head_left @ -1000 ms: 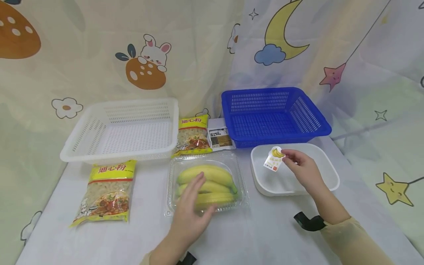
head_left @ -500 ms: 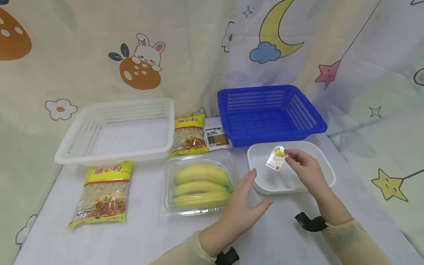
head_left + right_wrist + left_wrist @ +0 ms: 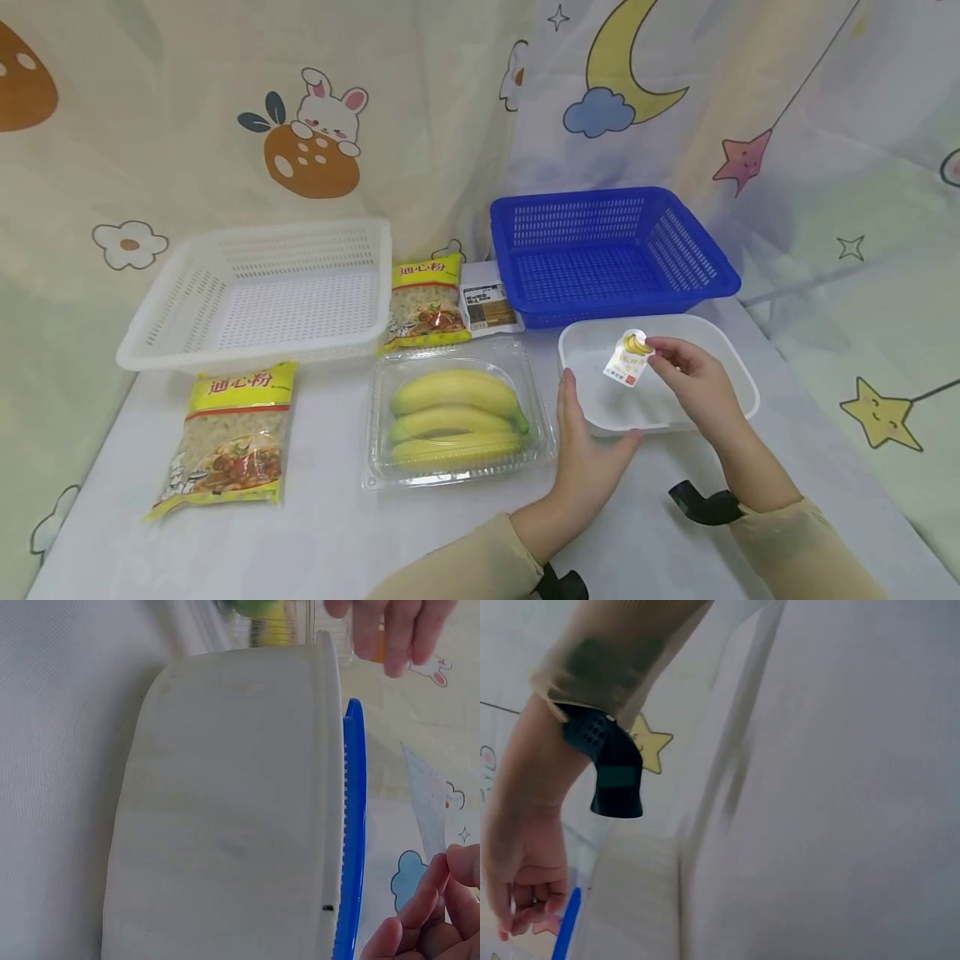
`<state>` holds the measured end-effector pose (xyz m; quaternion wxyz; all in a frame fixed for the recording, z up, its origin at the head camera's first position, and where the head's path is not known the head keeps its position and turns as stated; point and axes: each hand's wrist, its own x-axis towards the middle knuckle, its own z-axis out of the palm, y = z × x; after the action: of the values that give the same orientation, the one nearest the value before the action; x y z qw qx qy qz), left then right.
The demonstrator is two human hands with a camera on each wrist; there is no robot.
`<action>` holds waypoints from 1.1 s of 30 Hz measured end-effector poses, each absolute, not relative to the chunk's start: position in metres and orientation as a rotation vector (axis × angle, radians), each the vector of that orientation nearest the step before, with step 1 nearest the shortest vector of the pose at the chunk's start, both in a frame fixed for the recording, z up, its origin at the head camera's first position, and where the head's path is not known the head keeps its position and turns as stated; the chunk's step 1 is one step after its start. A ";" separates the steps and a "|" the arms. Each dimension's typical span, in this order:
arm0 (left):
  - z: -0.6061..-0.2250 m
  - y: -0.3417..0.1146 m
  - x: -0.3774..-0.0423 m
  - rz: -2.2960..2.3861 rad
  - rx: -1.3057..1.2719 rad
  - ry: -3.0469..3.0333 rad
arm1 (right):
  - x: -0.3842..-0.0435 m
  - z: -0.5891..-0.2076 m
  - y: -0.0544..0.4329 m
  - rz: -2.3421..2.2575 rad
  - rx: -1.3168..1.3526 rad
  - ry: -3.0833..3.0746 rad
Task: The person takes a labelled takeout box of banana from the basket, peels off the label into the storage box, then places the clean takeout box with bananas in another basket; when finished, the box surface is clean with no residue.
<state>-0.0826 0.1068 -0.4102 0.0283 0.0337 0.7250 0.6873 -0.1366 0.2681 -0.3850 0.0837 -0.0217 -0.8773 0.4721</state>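
My right hand (image 3: 693, 383) pinches a small white label (image 3: 627, 360) printed with yellow bananas, between thumb and fingertips, above a shallow white tray (image 3: 738, 367). In the right wrist view the label (image 3: 429, 799) stands edge-up from the fingertips. My left hand (image 3: 588, 471) is at the tray's near left corner with fingers extended and thumb spread; whether it touches the tray I cannot tell. Left of that hand lies a clear plastic clamshell box (image 3: 378, 467) with several bananas (image 3: 453, 421) inside.
Behind the tray stands a blue basket (image 3: 615, 312), and at the back left a white basket (image 3: 255, 354). Pasta bags (image 3: 232, 442) (image 3: 426, 308) lie in front of and beside the white basket. A small printed packet (image 3: 491, 308) lies between the baskets.
My left hand has moved right, from over the banana box to the white tray's near left corner. The right hand still holds the label in nearly the same place.
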 end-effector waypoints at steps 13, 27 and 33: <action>-0.439 0.125 -0.095 2.177 -0.158 2.176 | -0.137 -0.391 0.269 1.436 -0.055 -2.642; -0.450 0.128 -0.096 2.229 -0.129 2.290 | -0.152 -0.403 0.271 1.296 -0.066 -2.824; -0.451 0.129 -0.096 2.222 -0.167 2.252 | -0.161 -0.410 0.269 1.126 -0.048 -2.912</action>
<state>-0.0962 0.1285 -0.4507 -0.0131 -0.0526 0.7107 0.7014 -0.1614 0.2692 -0.4099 0.0095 -0.0155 -0.9326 0.3605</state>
